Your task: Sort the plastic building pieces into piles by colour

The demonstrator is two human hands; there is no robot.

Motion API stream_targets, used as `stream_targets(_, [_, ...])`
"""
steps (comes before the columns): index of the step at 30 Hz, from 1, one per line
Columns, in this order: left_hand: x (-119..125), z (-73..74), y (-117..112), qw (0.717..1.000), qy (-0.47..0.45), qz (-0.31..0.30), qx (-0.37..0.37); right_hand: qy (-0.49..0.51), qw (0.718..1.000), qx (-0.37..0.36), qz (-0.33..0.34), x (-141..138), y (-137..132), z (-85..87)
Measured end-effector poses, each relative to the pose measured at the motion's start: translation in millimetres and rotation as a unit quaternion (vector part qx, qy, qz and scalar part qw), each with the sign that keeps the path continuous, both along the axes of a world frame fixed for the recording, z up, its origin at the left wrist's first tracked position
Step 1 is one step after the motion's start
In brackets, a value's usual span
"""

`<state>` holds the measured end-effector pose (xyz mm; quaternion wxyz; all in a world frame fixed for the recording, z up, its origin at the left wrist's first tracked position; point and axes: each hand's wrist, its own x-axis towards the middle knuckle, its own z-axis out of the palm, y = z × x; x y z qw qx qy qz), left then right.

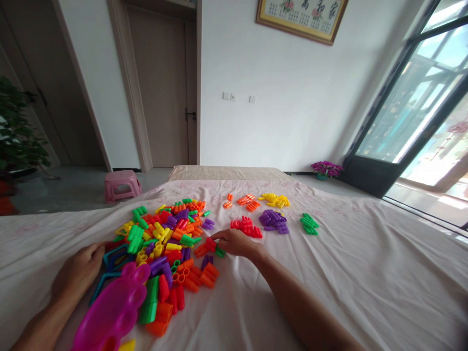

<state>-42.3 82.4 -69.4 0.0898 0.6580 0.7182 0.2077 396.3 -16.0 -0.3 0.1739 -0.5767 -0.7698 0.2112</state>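
My right fingers [220, 235] are bent down at the red piece [211, 243] on the right edge of the heap, with a green piece [220, 251] just beneath my hand; I cannot tell whether I am pinching the red one or only touching it. My left fingers [95, 249] are curled by the heap's left edge, close to the blue frames [116, 258]; whether they grip anything, I cannot make out.

Between my hands lies the mixed heap [157, 234] of coloured plastic pieces, red, orange, yellow, green and purple all tangled together. Beyond my right hand, single-colour groups lie apart on the cloth-covered surface [329, 282]: the red group [246, 227], purple group [273, 221], yellow group [275, 200], orange group [246, 200] and green group [309, 224]. I'd judge the grouping by colour only partly done, since the heap holds far more than those groups together.

The magenta tray [98, 312] lies against the heap's near left side and, with the blue frames, crowds that edge. Overlapping pieces also hamper picking out any one colour. Farther off stand a pink stool [122, 185], a closed door [157, 92] and a pot of purple flowers [326, 168].
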Motion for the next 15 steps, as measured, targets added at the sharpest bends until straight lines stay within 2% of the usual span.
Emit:
stream_targets(3, [4, 5.1, -2, 0.999, -0.015, 0.013, -0.029, 0.01, 1.0, -0.007, 0.016, 6, 2, 3.4])
stream_targets(8, [6, 9.9, -4, 0.999, -0.022, 0.012, -0.036, -0.022, 1.0, 0.019, 0.009, 11, 4, 5.0])
stream_targets(13, [5, 9.0, -4, 0.999, -0.02, 0.013, -0.032, -0.015, 0.998, -0.035, 0.055, 14, 6, -1.8])
stream_targets(15, [5, 9.3, -4, 0.999, -0.021, 0.008, -0.032, -0.028, 0.998, -0.043, 0.049, 14, 6, -3.4])
